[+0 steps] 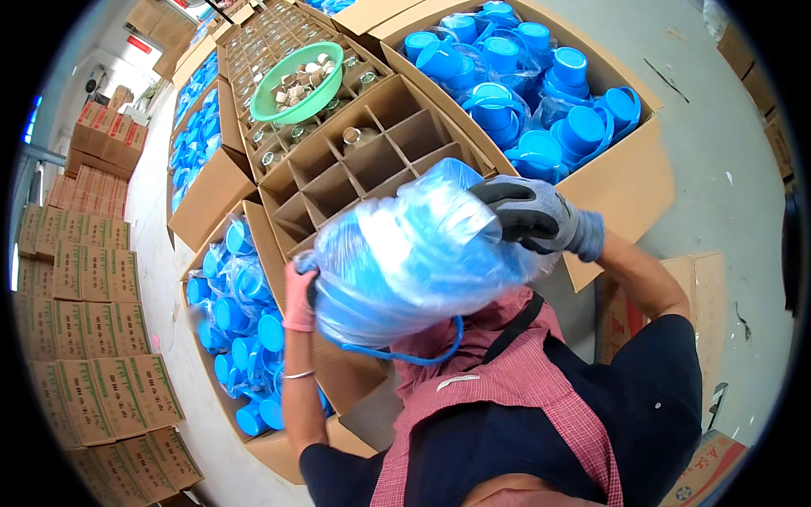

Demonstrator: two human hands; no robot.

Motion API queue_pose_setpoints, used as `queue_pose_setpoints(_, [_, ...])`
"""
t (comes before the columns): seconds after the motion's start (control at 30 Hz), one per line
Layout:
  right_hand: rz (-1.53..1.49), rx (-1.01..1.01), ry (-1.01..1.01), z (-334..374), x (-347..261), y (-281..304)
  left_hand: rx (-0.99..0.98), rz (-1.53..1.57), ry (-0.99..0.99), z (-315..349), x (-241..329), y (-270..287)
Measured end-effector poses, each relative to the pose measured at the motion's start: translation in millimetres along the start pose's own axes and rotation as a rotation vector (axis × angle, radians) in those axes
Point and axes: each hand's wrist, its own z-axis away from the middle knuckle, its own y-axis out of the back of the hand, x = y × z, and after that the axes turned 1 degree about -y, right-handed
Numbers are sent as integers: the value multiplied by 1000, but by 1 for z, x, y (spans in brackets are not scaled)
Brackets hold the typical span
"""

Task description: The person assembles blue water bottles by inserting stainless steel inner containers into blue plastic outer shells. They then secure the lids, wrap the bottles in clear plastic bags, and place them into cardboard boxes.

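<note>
A large blue thermos jug (pixel 405 245) in clear plastic wrap is held up in front of my chest, lying on its side. A blue handle (pixel 414 351) hangs below it. My left hand (pixel 302 294), in a pink glove with a dark palm, grips its left end. My right hand (pixel 532 215), in a grey and black glove, is closed round the other end, with bunched plastic beside it. Just beyond the jug stands a carton with cardboard dividers (pixel 384 131). One of its cells holds a corked glass liner (pixel 359 137); several nearer cells hold nothing visible.
A green bowl (pixel 334 80) of corks rests on the farther divided carton, which holds more glass liners. Open cartons of blue thermos jugs stand at right (pixel 634 169) and left (pixel 325 359). Stacked brown boxes (pixel 97 270) line the left side. Another carton (pixel 705 296) lies behind my right arm.
</note>
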Motion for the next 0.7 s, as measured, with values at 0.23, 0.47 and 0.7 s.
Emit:
queue_pose_setpoints(0.23, [313, -233, 573, -32, -1, -6, -251, 129, -30, 4, -9, -47])
queue_pose_setpoints(0.47, [8, 104, -337, -41, 2, -27, 267, 132, 50, 48, -3, -46])
queue_pose_setpoints(0.7, [141, -78, -380, 45, 92, -22, 291, -275, -310, 76, 56, -79])
